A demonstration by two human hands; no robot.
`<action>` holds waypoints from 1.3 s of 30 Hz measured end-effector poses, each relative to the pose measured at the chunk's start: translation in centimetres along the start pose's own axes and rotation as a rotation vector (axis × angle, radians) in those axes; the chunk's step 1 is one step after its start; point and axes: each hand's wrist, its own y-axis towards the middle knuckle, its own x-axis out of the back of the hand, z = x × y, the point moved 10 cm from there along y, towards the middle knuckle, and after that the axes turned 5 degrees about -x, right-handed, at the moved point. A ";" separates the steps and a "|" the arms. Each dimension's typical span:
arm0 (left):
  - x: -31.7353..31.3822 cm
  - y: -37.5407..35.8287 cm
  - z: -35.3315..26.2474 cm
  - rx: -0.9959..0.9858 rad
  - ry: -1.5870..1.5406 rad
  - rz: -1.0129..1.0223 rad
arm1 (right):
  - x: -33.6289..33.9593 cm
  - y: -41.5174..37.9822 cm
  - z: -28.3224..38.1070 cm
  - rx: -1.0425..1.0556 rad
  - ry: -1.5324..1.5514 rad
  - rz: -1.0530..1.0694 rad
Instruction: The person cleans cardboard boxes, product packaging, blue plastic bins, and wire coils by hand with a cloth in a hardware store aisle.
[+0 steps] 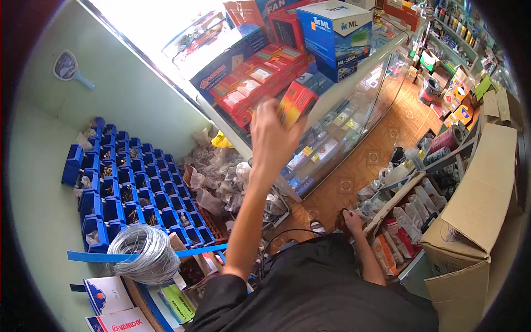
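Note:
My left hand point(272, 130) is raised at the near end of the glass display counter point(354, 119), its fingers closed on a small red and yellow box point(298, 104). Just beyond it, rows of red boxes point(249, 83) lie on the counter top, beside a blue ML box point(334, 41). Lower and to the right, my right hand point(352, 221) hangs near the shelf of packets, fingers curled around something dark that I cannot make out.
Blue parts bins point(133, 182) line the left wall, with a wire coil point(145, 254) below them. Plastic bags point(221, 182) are heaped beside the counter. A large cardboard box point(470, 193) and a packet shelf point(404, 221) flank the tiled floor point(381, 138) on the right.

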 end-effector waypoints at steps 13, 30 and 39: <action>2.6 -33.9 7.7 1.188 -1.649 -0.372 | -8.1 -20.6 33.7 0.624 0.242 0.714; 8.7 -26.7 4.7 0.831 -1.253 -0.314 | -5.1 -35.6 42.1 1.285 0.302 0.102; 9.9 -22.3 4.5 0.698 -1.202 -0.436 | -4.5 -36.7 40.4 1.228 0.200 0.018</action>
